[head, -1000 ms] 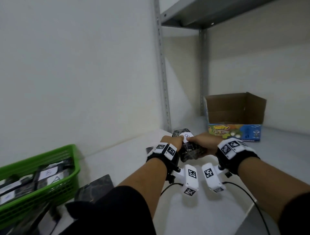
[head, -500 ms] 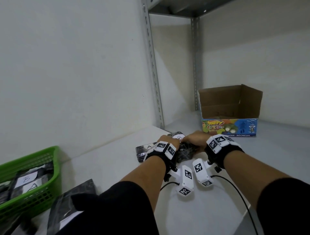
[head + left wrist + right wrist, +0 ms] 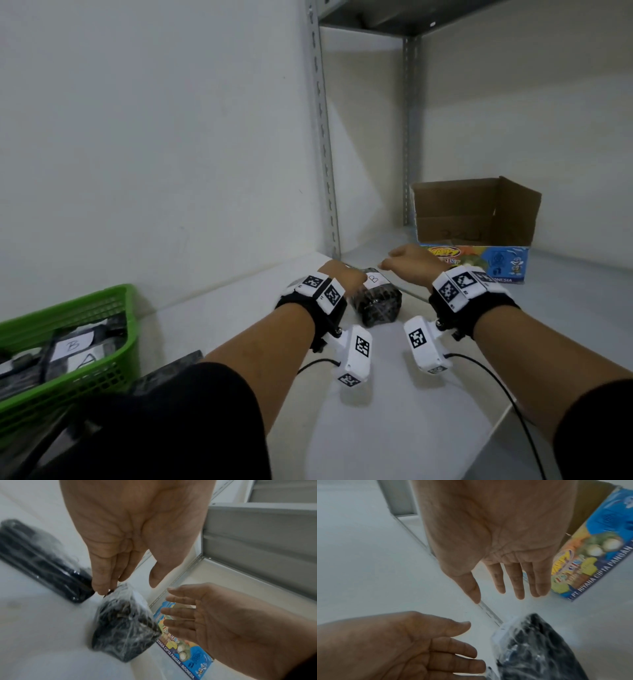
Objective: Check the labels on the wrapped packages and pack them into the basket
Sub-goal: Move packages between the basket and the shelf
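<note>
A black package (image 3: 375, 303) in clear wrap lies on the white table (image 3: 394, 411), its white label reading B facing up. My left hand (image 3: 342, 281) hovers over its left end; in the left wrist view straight fingertips (image 3: 102, 589) touch the package (image 3: 123, 626) at its top corner, thumb off it. My right hand (image 3: 406, 263) hangs open just right of the package, touching nothing, its fingers spread (image 3: 518, 585). The green basket (image 3: 113, 308) stands at the far left and holds several wrapped packages labelled B and A.
A second flat black package (image 3: 42, 563) lies left of the first. Another dark package (image 3: 178, 366) lies beside the basket. An open cardboard box (image 3: 479, 233) with a colourful front stands on the grey shelf at the back right. A metal shelf upright (image 3: 323, 154) rises behind the hands.
Both hands gripped the package a second ago. It now lies on the table; the right hand has let go and moved right, and the left hand has opened with fingertips on it.
</note>
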